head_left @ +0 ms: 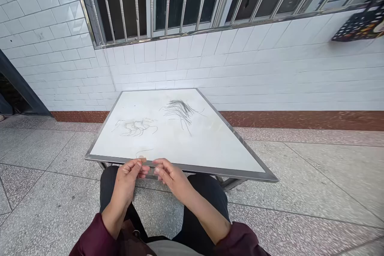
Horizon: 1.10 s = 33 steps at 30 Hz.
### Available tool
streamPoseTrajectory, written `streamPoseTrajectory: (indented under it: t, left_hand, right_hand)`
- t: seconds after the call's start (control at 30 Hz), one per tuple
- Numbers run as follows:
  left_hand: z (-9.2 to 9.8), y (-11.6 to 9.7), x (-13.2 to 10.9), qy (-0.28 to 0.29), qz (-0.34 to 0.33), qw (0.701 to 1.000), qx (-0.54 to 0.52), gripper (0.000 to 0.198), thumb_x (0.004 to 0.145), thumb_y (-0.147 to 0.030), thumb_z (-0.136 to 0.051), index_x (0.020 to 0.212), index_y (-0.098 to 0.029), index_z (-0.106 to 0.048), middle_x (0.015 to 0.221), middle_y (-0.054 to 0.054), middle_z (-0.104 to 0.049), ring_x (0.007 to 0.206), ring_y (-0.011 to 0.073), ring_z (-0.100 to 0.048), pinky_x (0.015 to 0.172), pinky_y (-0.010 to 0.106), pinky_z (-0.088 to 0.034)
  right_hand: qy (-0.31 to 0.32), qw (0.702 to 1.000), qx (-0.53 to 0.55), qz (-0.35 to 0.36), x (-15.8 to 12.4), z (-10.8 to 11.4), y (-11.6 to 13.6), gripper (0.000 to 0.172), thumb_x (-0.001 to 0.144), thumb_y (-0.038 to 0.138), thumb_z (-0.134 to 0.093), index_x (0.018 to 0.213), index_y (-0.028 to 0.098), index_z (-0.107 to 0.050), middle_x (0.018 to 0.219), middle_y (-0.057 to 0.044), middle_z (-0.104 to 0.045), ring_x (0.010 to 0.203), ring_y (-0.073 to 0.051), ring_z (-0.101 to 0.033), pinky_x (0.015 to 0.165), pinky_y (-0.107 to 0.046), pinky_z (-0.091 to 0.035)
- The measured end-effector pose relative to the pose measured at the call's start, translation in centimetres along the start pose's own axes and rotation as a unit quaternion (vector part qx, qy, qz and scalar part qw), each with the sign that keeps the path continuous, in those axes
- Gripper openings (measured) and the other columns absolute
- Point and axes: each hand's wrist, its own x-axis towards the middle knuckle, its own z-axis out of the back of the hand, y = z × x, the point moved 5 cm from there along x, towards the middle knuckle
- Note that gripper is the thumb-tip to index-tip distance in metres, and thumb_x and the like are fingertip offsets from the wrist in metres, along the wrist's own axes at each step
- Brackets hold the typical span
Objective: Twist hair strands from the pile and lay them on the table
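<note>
My left hand [132,174] is closed in a pinch at the near edge of a white table [210,140]. A tiny tan piece or a fingertip shows at its tip; which one, I cannot tell. Just beyond lies a curved thin dark strand [144,151], and whether it is gripped is unclear. Close by on the right, my right hand [168,174] has thumb and forefinger apart, with nothing visible between them. Loose wavy strands [138,127] are spread over the table's left part. A denser bunch of dark strands [181,110] lies farther back.
The table has a grey metal rim [246,146] and stands close to a white tiled wall [186,62]. Above are barred windows [183,0]. A patterned cloth item [360,24] hangs at upper right. My knees [208,194] are under the near edge.
</note>
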Motion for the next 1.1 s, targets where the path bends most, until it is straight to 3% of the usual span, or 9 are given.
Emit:
streamPoseTrajectory:
  t: [0.1,0.27,0.47,0.63,0.73,0.83,0.93,1.1]
  left_hand:
    - [-0.6,0.3,-0.1,0.022,0.007,1.000,0.021,0.040,0.075,-0.047,-0.074,0.094,-0.012,-0.074,0.080,0.011,-0.076,0.070,0.0160,-0.066,0.067,0.026,-0.050]
    - [-1.1,0.8,-0.2,0.038,0.031,0.998,0.027,0.045,0.071,-0.051,-0.076,0.092,-0.011,-0.075,0.076,0.011,-0.076,0.066,0.0161,-0.066,0.062,0.026,-0.048]
    - [-1.6,0.8,-0.1,0.045,0.045,0.998,0.000,0.045,0.070,-0.049,-0.078,0.093,-0.010,-0.074,0.076,0.010,-0.075,0.064,0.0149,-0.065,0.063,0.025,-0.047]
    - [-2.0,1.5,0.4,0.063,0.065,0.990,-0.112,0.047,0.075,-0.048,-0.075,0.105,-0.012,-0.072,0.094,0.013,-0.076,0.063,0.0111,-0.061,0.061,0.023,-0.043]
    - [-1.6,2.3,1.0,0.050,0.068,0.990,-0.114,0.049,0.082,-0.052,-0.066,0.111,-0.013,-0.071,0.104,0.015,-0.074,0.068,0.0116,-0.060,0.060,0.023,-0.039]
    - [-1.0,3.3,1.8,0.025,0.065,0.995,-0.067,0.048,0.083,-0.052,-0.064,0.114,-0.015,-0.070,0.108,0.013,-0.074,0.088,0.0180,-0.064,0.070,0.026,-0.041]
    - [-1.0,4.4,2.7,0.035,0.068,0.995,-0.062,0.049,0.079,-0.051,-0.068,0.114,-0.017,-0.069,0.108,0.013,-0.074,0.108,0.0235,-0.063,0.085,0.030,-0.042]
    - [-0.1,6.3,3.9,0.001,0.077,0.994,-0.082,0.047,0.070,-0.047,-0.078,0.105,-0.016,-0.071,0.107,0.014,-0.074,0.093,0.0215,-0.069,0.081,0.031,-0.048]
  right_hand:
    - [-0.068,0.997,0.036,0.025,0.9,1.5,0.6,0.041,0.084,0.050,-0.060,0.114,0.022,-0.057,0.090,-0.002,-0.060,0.067,-0.013,-0.056,0.056,-0.026,-0.047]
    - [-0.047,0.994,0.100,0.013,2.2,2.0,1.0,0.037,0.082,0.053,-0.061,0.096,0.019,-0.065,0.079,-0.002,-0.063,0.062,-0.012,-0.056,0.055,-0.026,-0.046]
    - [-0.069,0.995,0.067,0.017,2.4,2.2,0.9,0.037,0.079,0.055,-0.063,0.090,0.020,-0.068,0.076,-0.002,-0.066,0.062,-0.014,-0.058,0.056,-0.027,-0.048]
    - [-0.129,0.988,0.080,0.013,2.6,2.8,0.9,0.037,0.077,0.055,-0.066,0.087,0.019,-0.069,0.076,-0.003,-0.067,0.059,-0.013,-0.056,0.055,-0.027,-0.048]
    - [-0.157,0.983,0.100,-0.002,2.9,3.1,0.6,0.037,0.076,0.055,-0.067,0.085,0.019,-0.069,0.075,-0.003,-0.066,0.058,-0.013,-0.056,0.053,-0.026,-0.048]
    - [-0.174,0.978,0.116,-0.017,3.4,3.5,0.0,0.036,0.075,0.053,-0.068,0.083,0.018,-0.069,0.077,-0.004,-0.067,0.063,-0.014,-0.058,0.053,-0.026,-0.049]
    - [-0.196,0.973,0.114,-0.036,4.3,4.3,-1.3,0.034,0.075,0.052,-0.068,0.083,0.018,-0.069,0.079,-0.005,-0.068,0.067,-0.015,-0.060,0.052,-0.025,-0.050]
    - [-0.244,0.963,0.091,-0.072,7.3,7.1,-4.4,0.025,0.073,0.042,-0.070,0.080,0.017,-0.069,0.077,-0.004,-0.067,0.067,-0.015,-0.061,0.050,-0.023,-0.051]
